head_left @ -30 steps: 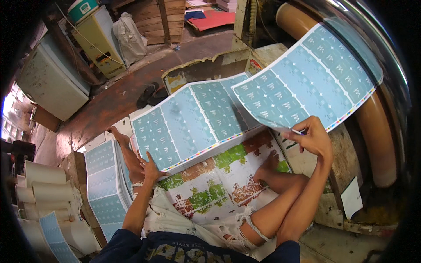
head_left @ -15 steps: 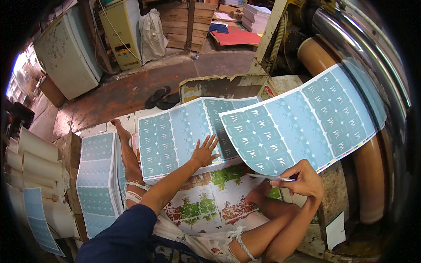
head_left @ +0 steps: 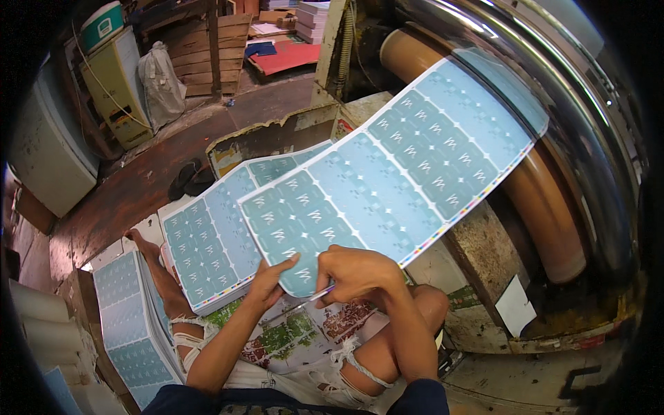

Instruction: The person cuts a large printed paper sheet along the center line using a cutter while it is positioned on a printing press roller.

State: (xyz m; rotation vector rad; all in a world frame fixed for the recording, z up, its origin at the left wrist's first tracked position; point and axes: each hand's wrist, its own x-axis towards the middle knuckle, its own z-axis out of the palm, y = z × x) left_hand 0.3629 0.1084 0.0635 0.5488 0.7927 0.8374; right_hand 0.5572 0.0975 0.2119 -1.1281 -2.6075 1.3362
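Note:
A long printed sheet [head_left: 387,181] in teal and pale blue hangs from under the shiny metal roller [head_left: 515,52] and slopes down toward me. At its near corner my left hand [head_left: 266,285] pinches the edge, thumb on top and fingers beneath. My right hand [head_left: 360,273] is closed around a slim pen-like tool [head_left: 319,294] with a purple part; its exact kind I cannot make out. That hand's knuckles are at the sheet's near edge. Partly covered by the hanging sheet, a stack of similar printed sheets [head_left: 197,256] lies before my legs.
Another stack of printed sheets [head_left: 128,311] stands at the left beside my leg. A brown roller [head_left: 553,238] sits below the metal one at the right. White paper rolls [head_left: 45,332] lie at the far left. Sandals [head_left: 190,181] rest on the floor beyond the stack.
My left hand has left the stack and taken the hanging sheet's corner. The sheet reaches farther out from the roller. My right hand still has the slim tool. The view has shifted right.

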